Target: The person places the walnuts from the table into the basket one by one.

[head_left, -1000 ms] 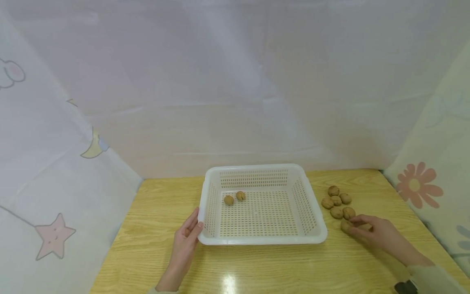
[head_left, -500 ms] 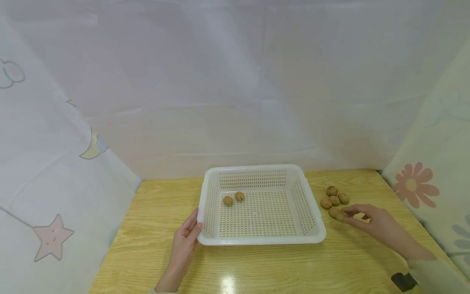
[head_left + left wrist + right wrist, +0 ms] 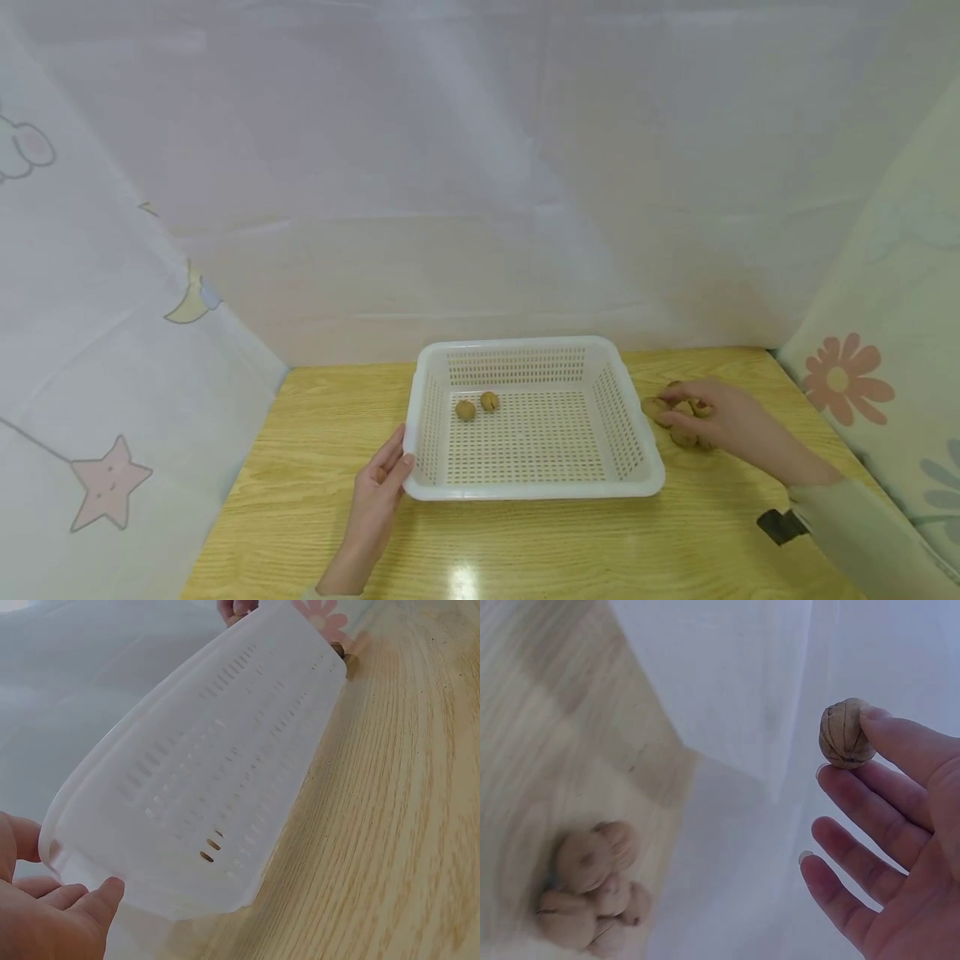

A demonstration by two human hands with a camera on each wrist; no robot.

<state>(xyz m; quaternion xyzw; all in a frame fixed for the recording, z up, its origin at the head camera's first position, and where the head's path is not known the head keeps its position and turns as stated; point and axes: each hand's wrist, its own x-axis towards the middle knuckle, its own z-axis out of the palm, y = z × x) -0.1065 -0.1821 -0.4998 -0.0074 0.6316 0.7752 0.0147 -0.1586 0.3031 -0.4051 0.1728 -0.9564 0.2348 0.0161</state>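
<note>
A white plastic basket (image 3: 536, 492) with slotted sides stands on the table, and two walnuts (image 3: 477, 406) lie in its back left part. My left hand (image 3: 377, 492) grips the basket's left rim, thumb on top in the head view; the left wrist view shows its fingers (image 3: 101, 900) at the basket's end. Between thumb and fingertips, my right hand (image 3: 738, 425) pinches a walnut (image 3: 845, 733), held up close to the basket's right side. Below that hand lies a pile of several walnuts (image 3: 585, 862), partly hidden by the hand in the head view.
The wooden table (image 3: 315, 433) runs up to a pale cloth backdrop (image 3: 480, 208). Patterned cloth with a star (image 3: 112, 483) hangs at the left, and one with a flower (image 3: 837, 379) at the right.
My right hand has lifted a walnut from the front of the pile and carried it left and away from me, towards the basket's right rim. The left hand has stayed on the basket.
</note>
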